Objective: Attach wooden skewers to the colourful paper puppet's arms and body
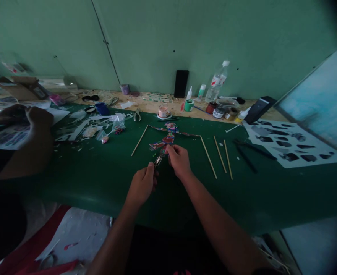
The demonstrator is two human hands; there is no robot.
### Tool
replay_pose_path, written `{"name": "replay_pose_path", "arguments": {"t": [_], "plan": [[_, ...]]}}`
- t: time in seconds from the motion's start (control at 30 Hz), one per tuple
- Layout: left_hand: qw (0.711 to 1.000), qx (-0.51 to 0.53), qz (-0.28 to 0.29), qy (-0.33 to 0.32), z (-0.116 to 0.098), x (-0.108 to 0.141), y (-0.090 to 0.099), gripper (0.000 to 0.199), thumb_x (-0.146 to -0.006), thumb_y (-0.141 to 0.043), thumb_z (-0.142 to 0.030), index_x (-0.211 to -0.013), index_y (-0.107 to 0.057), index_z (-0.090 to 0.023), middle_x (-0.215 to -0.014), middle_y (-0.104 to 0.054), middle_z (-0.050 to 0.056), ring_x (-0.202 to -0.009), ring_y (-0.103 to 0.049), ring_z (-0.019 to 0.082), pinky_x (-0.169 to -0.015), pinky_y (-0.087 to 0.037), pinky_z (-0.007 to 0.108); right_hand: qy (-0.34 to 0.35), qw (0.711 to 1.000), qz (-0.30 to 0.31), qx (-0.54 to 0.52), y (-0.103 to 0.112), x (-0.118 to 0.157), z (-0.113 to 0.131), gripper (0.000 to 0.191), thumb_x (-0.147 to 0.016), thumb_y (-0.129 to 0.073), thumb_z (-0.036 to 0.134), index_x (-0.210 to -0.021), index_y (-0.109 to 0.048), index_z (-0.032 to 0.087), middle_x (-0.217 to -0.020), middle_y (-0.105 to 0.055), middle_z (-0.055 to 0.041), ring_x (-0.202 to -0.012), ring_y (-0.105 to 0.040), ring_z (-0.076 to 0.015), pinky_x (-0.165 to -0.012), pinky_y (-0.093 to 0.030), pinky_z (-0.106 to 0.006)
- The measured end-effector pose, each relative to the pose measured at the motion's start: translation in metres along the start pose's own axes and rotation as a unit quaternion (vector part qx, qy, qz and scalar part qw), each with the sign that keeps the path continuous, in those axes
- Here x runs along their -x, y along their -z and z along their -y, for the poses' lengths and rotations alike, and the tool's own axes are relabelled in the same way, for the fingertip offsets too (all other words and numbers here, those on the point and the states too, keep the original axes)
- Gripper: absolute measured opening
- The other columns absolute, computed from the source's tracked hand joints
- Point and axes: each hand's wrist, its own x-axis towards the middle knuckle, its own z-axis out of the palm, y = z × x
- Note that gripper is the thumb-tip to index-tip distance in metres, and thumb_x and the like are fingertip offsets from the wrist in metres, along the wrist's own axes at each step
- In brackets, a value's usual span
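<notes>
A jointed paper puppet in shiny red, blue and purple lies on the green tabletop, its thin arms spread to both sides. A wooden stick meets the end of its left arm, and another stick meets the right one. My left hand is closed around a small shiny metal hand tool whose jaws are at the puppet's lower end; its exact kind is unclear. With thumb and fingers, my right hand pinches the lower part of the puppet beside those jaws.
Two loose sticks and dark long-handled pliers lie at right, near a sheet of printed shapes. Paint jars, a water bottle and a phone stand behind. A co-worker's arms are at left among paper scraps.
</notes>
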Motion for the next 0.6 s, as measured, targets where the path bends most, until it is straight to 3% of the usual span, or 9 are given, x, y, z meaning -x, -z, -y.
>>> {"name": "replay_pose_path", "arguments": {"t": [0.33,0.6], "plan": [[0.999,-0.037,-0.022,-0.026,-0.0042,-0.0027,-0.0038,0.051,-0.089,-0.033,-0.058,-0.074,-0.059,-0.017,-0.053,-0.054,0.0,-0.041,-0.052,0.013,-0.041,-0.038,0.023,0.105,0.986,-0.053,0.118,-0.0032,0.0049,0.0036,0.028,-0.081,-0.056,0.037,-0.059,-0.06,0.02,-0.05,-0.048,0.0038,-0.048,-0.041,-0.0112,-0.049,-0.03,-0.025],[0.997,-0.053,-0.028,-0.038,0.0033,-0.0055,-0.0034,0.054,-0.091,-0.029,-0.057,-0.069,-0.058,-0.017,-0.052,-0.055,0.001,-0.042,-0.051,0.013,-0.043,-0.036,0.024,0.135,0.973,-0.076,0.172,-0.0051,0.0057,0.0033,0.03,-0.082,-0.053,0.036,-0.058,-0.058,0.019,-0.052,-0.05,0.0035,-0.05,-0.044,-0.0118,-0.05,-0.031,-0.024]]}}
